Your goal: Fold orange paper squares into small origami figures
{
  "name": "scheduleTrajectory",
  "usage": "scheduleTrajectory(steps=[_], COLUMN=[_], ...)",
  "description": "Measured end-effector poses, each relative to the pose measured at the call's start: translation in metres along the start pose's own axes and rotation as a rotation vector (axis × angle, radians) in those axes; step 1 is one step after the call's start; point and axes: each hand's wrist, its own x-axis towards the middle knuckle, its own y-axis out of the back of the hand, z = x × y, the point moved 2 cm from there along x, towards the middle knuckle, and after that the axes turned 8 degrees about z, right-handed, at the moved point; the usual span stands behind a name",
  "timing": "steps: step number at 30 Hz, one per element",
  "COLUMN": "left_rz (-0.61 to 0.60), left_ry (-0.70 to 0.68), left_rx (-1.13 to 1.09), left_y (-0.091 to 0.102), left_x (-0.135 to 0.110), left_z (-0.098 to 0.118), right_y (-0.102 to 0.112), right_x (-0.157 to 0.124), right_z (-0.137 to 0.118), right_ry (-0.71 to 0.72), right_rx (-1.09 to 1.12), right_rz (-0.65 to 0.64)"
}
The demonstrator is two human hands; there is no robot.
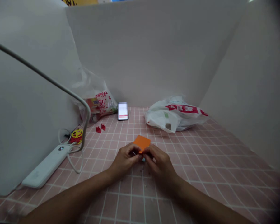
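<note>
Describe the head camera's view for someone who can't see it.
A left hand and right hand pinch an orange paper square over a pink gridded table. Farther back, a lit phone sits between two plastic bags, near two small red pieces.

Over the middle of the bench (212, 174), the paper (142, 142) is between the left hand (126, 158) and right hand (162, 161). Behind it is a phone (123, 111), flanked by a left plastic bag (105, 104) and a right plastic bag (157, 116). Before the left bag lie two folded paper pieces (98, 129); nearer, beside the left wall (30, 118), lies a gooseneck's base (46, 166).
</note>
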Motion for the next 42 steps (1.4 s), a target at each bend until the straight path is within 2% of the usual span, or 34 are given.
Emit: scheduleTrajectory(steps=[3,5,7,13,17,20,24,29,36,42], left_rz=[0.031,0.113,0.242,0.474,0.633,0.710,0.718,0.641,0.533,0.581], left_ry=[0.034,0.031,0.004,0.014,0.060,0.120,0.191,0.278,0.356,0.322], left_rx=[-0.070,-0.056,0.042,0.290,0.564,0.763,0.968,1.110,1.159,1.186], left_y=[0.003,0.011,0.025,0.077,0.109,0.127,0.139,0.140,0.142,0.143], left_x=[0.003,0.011,0.023,0.058,0.069,0.071,0.069,0.069,0.069,0.069], left_z=[-0.001,-0.003,-0.008,-0.031,-0.039,-0.041,-0.041,-0.042,-0.041,-0.041], right_y=[0.001,0.002,0.003,0.002,0.002,0.003,0.002,0.003,0.003,0.004], right_x=[-0.001,-0.002,-0.002,-0.002,-0.003,-0.004,-0.004,-0.003,-0.005,-0.004], right_z=[0.001,0.001,0.002,0.003,0.003,0.003,0.004,0.003,0.002,0.003], right_ry=[-0.023,-0.044,-0.049,-0.086,-0.093,-0.095,-0.088,-0.110,-0.162,-0.165], right_rx=[0.016,0.022,0.019,0.004,0.006,-0.002,0.005,-0.004,-0.010,-0.021], right_rz=[0.016,0.040,0.063,0.060,0.041,0.051,0.042,0.018,-0.007,-0.001])
